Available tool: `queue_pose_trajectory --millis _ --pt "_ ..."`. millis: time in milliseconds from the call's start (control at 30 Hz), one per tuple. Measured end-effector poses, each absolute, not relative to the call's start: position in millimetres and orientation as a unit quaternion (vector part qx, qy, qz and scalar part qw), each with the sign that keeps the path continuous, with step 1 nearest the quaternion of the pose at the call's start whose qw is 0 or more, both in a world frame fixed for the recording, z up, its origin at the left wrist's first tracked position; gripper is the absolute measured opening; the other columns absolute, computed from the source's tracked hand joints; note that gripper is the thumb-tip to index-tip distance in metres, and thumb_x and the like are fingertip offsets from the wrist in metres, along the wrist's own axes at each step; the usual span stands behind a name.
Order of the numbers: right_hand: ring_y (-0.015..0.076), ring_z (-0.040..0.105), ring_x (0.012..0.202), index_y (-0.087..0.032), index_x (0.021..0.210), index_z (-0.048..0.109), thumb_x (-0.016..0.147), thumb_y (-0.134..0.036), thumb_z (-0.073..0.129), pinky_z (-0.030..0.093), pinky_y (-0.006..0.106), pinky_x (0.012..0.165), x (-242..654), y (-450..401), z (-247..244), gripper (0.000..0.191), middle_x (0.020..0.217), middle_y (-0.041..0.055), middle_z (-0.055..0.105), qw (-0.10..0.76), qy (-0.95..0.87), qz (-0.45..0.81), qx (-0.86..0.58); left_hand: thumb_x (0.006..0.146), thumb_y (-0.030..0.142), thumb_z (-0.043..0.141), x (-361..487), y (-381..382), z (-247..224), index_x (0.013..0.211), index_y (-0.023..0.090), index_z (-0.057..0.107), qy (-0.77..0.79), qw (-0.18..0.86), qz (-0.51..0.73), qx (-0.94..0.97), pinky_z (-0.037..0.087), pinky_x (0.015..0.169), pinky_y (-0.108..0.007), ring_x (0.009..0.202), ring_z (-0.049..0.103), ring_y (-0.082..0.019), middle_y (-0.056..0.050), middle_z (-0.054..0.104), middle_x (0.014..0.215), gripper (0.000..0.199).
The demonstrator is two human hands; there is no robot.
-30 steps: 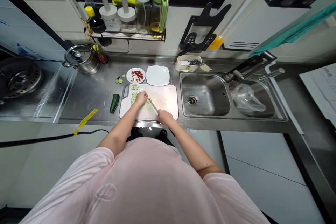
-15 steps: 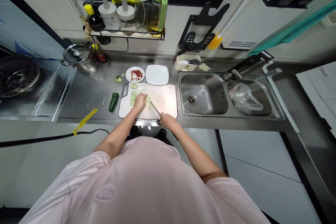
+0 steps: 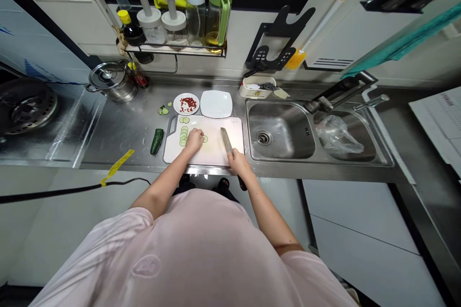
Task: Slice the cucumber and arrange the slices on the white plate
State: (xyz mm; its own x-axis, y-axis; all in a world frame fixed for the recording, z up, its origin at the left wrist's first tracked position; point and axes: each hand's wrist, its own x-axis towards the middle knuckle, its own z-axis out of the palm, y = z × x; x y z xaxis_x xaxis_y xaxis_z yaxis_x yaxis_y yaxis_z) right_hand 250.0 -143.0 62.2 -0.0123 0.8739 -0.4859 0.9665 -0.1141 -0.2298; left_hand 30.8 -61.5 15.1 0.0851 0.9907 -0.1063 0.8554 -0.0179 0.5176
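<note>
My left hand [image 3: 194,140] rests on the white plastic cutting board [image 3: 219,146] with its fingers curled over a cucumber [image 3: 204,138], most of which it hides. A row of thin cucumber slices [image 3: 184,134] lies overlapping to the left of that hand. My right hand [image 3: 239,162] grips the black handle of a kitchen knife [image 3: 226,140] at the board's front right. The blade points away from me and stands apart from the cucumber, over bare board. Left of the board lie a dark green pepper [image 3: 156,141] and cucumber scraps [image 3: 163,110].
Behind the board are a small plate of red chili pieces [image 3: 186,103] and a square white plate [image 3: 216,103]. A steel double sink [image 3: 281,130] lies right, a lidded pot [image 3: 112,80] back left, and a bottle shelf [image 3: 175,51] above the steel counter.
My right hand has moved right and toward me, bringing the knife away from the cucumber. The blade has turned to point straight ahead. My left hand has stayed in nearly the same place.
</note>
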Motion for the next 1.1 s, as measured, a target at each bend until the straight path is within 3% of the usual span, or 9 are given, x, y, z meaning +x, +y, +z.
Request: queue_pose_trajectory --millis 367,567,1100 --pt "0.0241 0.06 0.095 -0.016 0.115 0.05 0.097 -0.039 0.028 0.038 0.029 0.074 257.6 -117.3 41.9 0.037 0.102 0.0139 0.064 0.046 0.628 -0.256 0.733 0.078 0.021 0.059 31.9 -69.9 15.3 0.097 0.021 0.064 0.707 0.307 0.166 0.615 0.042 0.07 -0.025 0.078 0.059 -0.016 -0.002 0.067 0.08 0.02" --pt "0.0245 0.059 0.096 -0.015 0.116 0.051 0.096 -0.039 0.029 0.04 0.029 0.076 255.8 -113.6 36.3 0.038 0.104 0.0146 0.064 0.049 0.612 -0.271 0.741 0.074 0.024 0.062 23.6 -89.6 11.5 0.083 0.021 0.066 0.705 0.329 0.201 0.596 0.041 0.064 -0.024 0.072 0.059 -0.014 0.0 0.066 0.075 0.01" --pt "0.0264 0.06 0.098 -0.016 0.116 0.05 0.097 -0.036 0.023 0.042 0.034 0.08 253.2 -108.6 30.3 0.039 0.105 0.0161 0.064 0.049 0.606 -0.275 0.745 0.071 0.028 0.062 -39.9 -126.4 6.6 0.083 0.019 0.064 0.746 0.321 0.259 0.524 0.042 0.064 -0.022 0.063 0.056 -0.011 0.002 0.062 0.068 0.015"
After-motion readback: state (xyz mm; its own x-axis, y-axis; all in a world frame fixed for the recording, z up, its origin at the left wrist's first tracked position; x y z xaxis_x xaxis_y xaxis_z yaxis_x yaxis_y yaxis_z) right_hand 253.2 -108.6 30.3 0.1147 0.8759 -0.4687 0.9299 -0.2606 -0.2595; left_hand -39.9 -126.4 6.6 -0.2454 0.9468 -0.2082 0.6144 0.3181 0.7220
